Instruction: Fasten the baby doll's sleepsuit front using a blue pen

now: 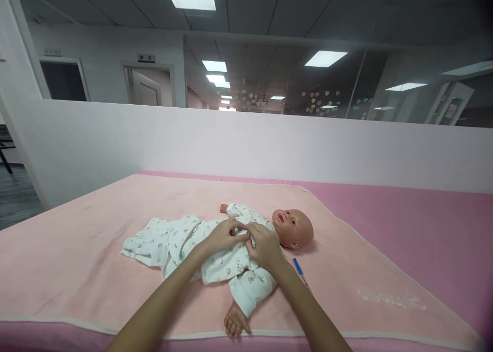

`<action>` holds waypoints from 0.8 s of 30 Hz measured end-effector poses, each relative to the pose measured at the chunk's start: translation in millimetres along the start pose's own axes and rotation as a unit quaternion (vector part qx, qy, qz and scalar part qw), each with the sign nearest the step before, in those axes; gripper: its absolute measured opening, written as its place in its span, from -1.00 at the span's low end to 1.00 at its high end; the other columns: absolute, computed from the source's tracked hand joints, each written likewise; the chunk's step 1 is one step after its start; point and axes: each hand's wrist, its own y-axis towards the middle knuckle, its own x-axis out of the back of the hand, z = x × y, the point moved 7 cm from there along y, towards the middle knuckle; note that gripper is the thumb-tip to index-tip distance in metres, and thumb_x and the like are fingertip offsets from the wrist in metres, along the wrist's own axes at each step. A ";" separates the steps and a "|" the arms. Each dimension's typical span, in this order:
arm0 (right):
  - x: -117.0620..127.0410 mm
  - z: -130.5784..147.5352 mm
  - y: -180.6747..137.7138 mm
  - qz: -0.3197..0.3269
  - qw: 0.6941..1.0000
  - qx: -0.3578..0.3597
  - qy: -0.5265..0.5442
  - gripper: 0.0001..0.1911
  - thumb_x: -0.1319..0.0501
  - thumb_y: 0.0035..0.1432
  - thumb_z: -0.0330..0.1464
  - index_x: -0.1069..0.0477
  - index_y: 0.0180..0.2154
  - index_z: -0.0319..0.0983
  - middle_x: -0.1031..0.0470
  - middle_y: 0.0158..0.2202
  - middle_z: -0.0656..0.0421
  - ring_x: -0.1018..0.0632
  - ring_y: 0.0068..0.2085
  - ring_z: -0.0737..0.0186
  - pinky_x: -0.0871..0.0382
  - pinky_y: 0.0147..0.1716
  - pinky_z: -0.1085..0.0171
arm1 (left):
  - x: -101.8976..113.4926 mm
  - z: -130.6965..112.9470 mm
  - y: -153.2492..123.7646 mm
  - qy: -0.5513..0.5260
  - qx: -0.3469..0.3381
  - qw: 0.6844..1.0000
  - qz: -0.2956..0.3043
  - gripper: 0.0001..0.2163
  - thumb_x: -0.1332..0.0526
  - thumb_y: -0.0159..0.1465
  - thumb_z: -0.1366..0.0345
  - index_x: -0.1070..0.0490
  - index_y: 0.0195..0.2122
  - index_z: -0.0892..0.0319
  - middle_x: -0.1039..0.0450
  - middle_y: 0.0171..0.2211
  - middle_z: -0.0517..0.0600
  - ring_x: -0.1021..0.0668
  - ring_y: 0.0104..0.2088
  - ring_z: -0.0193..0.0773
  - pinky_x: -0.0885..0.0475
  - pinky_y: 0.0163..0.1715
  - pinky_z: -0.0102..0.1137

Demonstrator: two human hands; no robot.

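A baby doll (291, 228) lies on its back on a pale pink blanket (77, 249), head to the right, dressed in a white printed romper (181, 241). My left hand (222, 236) and my right hand (265, 245) meet over the doll's chest. Both pinch the romper's fabric near its front opening, fingers curled. One bare doll hand (235, 322) sticks out of a sleeve toward me.
A blue pen (298, 267) lies on the blanket just right of my right forearm. The blanket covers a darker pink surface (423, 223). A white partition wall (246, 141) runs behind it, with glass office walls above.
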 end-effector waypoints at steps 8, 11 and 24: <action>-12.4 -25.1 22.1 -0.005 0.999 -0.036 0.035 -0.86 -0.01 -0.21 -0.55 -0.24 -0.54 -0.23 -0.32 -0.55 0.22 -0.30 -0.46 0.34 -0.08 -0.46 0.36 | 2.4 -2.8 -8.2 0.041 -0.019 0.998 -0.037 -0.75 -0.11 0.10 0.17 -0.39 -0.24 0.14 -0.28 -0.47 -0.09 -0.29 -0.49 -0.38 -0.20 -0.48 -0.48; -12.7 -24.6 20.5 -0.009 0.998 -0.022 0.051 -0.88 -0.01 -0.19 -0.55 -0.22 -0.57 -0.23 -0.29 -0.57 0.23 -0.29 -0.46 0.34 -0.07 -0.46 0.36 | 4.1 -2.7 -9.0 0.028 -0.028 0.998 -0.054 -0.77 -0.11 0.11 0.20 -0.38 -0.22 0.12 -0.29 -0.42 -0.09 -0.28 -0.50 -0.41 -0.21 -0.46 -0.48; -5.2 -17.5 12.0 -0.017 0.997 -0.030 0.064 -0.92 -0.03 -0.06 -0.48 -0.23 -0.51 -0.22 -0.34 -0.50 0.20 -0.33 -0.40 0.30 -0.15 -0.41 0.35 | -4.0 -1.2 -9.2 0.152 -0.013 0.985 -0.078 -0.84 -0.02 0.09 0.31 -0.35 -0.37 0.17 -0.32 -0.40 -0.02 -0.36 -0.42 -0.29 -0.20 -0.46 -0.43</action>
